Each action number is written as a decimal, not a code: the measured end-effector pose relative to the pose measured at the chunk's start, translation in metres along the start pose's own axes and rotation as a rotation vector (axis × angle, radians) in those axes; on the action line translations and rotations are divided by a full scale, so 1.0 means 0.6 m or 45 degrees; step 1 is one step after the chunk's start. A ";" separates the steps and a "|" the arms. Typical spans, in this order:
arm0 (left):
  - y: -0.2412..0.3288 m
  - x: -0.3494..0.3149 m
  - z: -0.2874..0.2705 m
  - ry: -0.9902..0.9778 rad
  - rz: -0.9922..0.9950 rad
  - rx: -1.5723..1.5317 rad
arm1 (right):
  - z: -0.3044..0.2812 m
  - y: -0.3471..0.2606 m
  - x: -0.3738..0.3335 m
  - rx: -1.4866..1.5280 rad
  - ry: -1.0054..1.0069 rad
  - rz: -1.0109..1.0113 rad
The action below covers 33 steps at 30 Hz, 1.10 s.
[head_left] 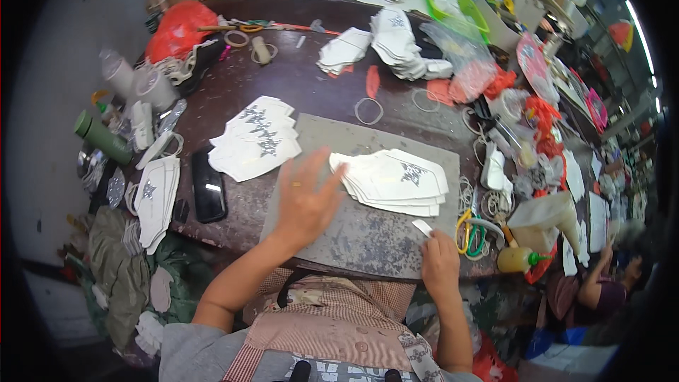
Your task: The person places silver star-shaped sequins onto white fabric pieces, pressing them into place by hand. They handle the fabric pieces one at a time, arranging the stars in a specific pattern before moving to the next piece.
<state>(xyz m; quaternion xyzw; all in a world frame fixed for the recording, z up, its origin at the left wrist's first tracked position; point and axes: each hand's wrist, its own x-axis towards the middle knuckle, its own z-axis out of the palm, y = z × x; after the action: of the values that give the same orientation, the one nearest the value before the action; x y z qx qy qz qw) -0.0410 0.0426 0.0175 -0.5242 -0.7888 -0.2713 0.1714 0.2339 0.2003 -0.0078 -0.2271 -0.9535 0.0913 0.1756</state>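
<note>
My left hand is raised over the grey board with its fingers spread and nothing in them. Its fingertips reach the left end of a fanned stack of white cut pieces with dark star prints; whether they touch it I cannot tell. Beyond that hand, to the left, lies another fanned stack of white star-printed pieces. Close to the board's front right, my right hand is closed on a small flat white strip, which sticks out past the fingers just below the stack.
On the left are a black phone, more white pieces and a green bottle. Scissors and a yellowish squeeze bottle lie right of the board. White piles and a green basket stand farther back. Someone sits at far right.
</note>
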 end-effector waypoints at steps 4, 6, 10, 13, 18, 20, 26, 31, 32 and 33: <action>-0.166 -0.062 -0.036 -0.081 -0.270 0.113 | -0.079 0.009 0.002 0.209 -0.599 -0.111; -0.226 -0.092 -0.047 -0.122 -0.368 0.020 | -0.101 0.030 0.021 0.382 -0.964 -0.178; -0.251 -0.076 -0.050 -0.348 -0.298 0.063 | -0.136 0.079 0.097 0.716 -1.541 -0.149; -0.262 -0.072 -0.043 -0.301 -0.243 0.156 | -0.142 0.103 0.148 0.820 -1.729 0.250; -0.238 -0.076 -0.067 0.381 -0.198 -0.039 | -0.152 0.085 0.180 0.765 -1.681 0.494; -0.168 -0.081 -0.117 0.353 0.048 0.120 | -0.154 0.073 0.171 0.681 -1.569 0.450; 0.010 -0.189 -0.076 -0.204 0.551 -0.201 | -0.111 0.004 0.121 0.893 -0.709 0.392; 0.021 -0.190 -0.070 -0.245 0.365 -0.325 | -0.016 -0.108 0.119 1.414 -0.528 0.647; 0.021 -0.188 -0.063 -0.274 0.342 -0.325 | 0.002 -0.123 0.124 1.391 -0.599 0.581; 0.019 -0.189 -0.054 -0.305 0.318 -0.320 | 0.011 -0.143 0.136 1.353 -0.651 0.588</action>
<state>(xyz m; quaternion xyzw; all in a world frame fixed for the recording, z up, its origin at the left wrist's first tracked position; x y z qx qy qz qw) 0.0136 -0.0569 -0.0171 -0.6636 -0.6925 -0.2799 0.0418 0.1290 0.1619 0.0318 -0.2800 -0.7163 0.6391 0.0067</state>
